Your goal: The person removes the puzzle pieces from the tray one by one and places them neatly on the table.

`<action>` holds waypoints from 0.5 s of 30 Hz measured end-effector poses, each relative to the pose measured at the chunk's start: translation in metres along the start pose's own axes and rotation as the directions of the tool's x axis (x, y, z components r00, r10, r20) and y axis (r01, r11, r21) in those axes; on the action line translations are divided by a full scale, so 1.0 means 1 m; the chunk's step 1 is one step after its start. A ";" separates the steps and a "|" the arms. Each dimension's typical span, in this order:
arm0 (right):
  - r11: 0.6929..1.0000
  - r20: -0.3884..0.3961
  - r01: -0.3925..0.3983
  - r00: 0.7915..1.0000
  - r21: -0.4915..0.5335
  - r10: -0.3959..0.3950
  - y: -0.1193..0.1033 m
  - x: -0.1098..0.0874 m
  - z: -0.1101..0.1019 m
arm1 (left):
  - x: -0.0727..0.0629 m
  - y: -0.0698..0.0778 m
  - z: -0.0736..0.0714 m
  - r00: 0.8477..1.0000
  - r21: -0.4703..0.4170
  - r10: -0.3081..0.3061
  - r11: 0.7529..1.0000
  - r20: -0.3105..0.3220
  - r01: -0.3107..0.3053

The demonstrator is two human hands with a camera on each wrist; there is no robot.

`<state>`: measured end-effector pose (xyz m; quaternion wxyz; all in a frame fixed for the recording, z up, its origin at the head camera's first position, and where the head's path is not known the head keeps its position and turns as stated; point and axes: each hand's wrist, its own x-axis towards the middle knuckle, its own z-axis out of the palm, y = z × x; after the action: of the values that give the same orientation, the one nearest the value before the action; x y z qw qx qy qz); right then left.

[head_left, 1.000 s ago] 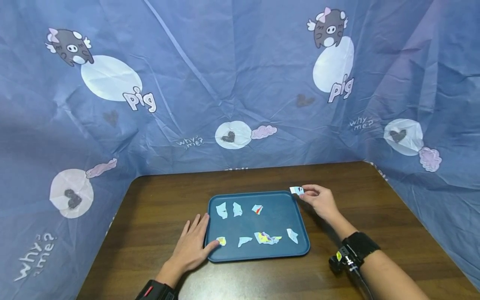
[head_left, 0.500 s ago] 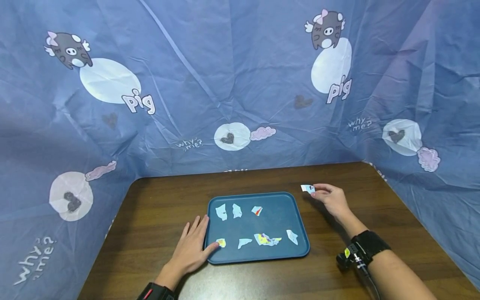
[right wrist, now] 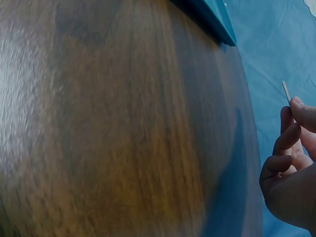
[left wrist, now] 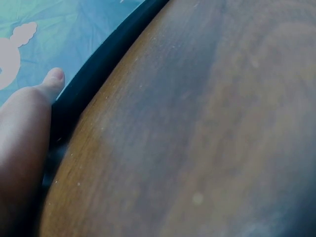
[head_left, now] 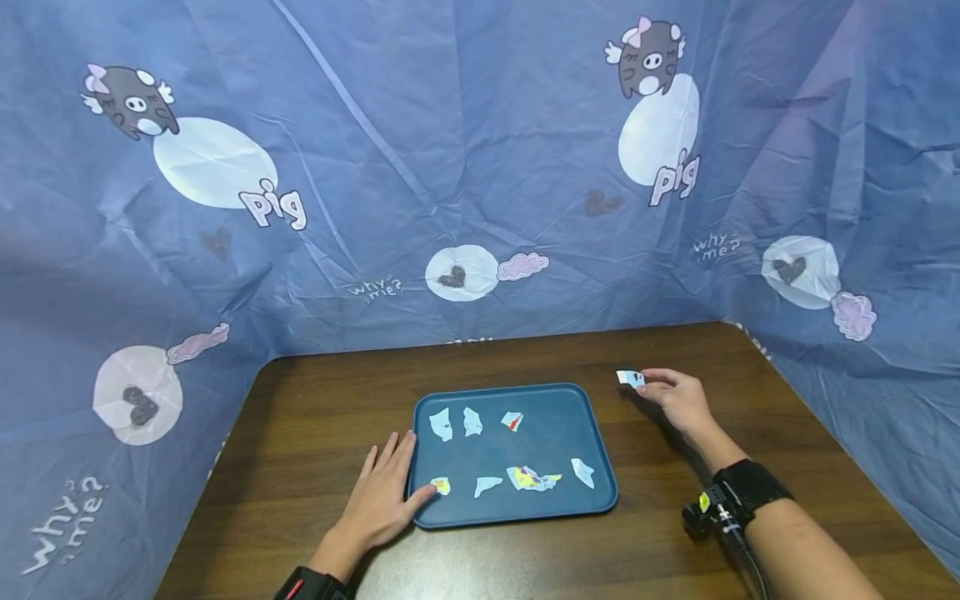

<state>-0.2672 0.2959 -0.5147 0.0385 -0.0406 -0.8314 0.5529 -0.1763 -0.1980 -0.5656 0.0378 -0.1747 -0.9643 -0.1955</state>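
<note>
My right hand pinches a small printed piece of paper between thumb and fingers, held above the table to the right of the tray. In the right wrist view the same piece shows edge-on at the fingertips. A blue tray lies on the table, bearing several torn paper scraps in two rows. My left hand rests flat at the tray's left side, fingers spread, thumb over the rim beside a yellow-printed scrap. Among the others are a scrap with a red mark and a larger multicoloured one.
The brown wooden table extends around the tray on all sides. Behind and beside it hangs a blue curtain printed with pigs and hearts. A camera with a cable is strapped to my right wrist.
My right hand has moved right with the pinched paper piece, from the tray's upper right corner to over the bare table. The left hand and the scraps on the tray stay put.
</note>
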 end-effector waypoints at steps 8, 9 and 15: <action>0.996 0.000 -0.002 1.000 -0.085 0.002 0.008 0.002 0.003 | 0.000 -0.001 -0.001 1.000 0.001 -0.018 1.000 0.025 0.018; 0.996 0.007 -0.001 1.000 -0.089 0.002 0.009 0.003 0.004 | -0.001 0.000 -0.001 1.000 0.000 -0.016 1.000 0.021 0.016; 0.991 0.017 0.012 1.000 -0.131 -0.010 0.012 0.005 0.012 | -0.001 0.000 -0.001 1.000 0.002 -0.017 1.000 0.020 0.017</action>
<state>-0.2736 0.2905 -0.5305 0.0322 -0.0340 -0.8665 0.4970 -0.1755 -0.1987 -0.5647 0.0268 -0.1684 -0.9662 -0.1933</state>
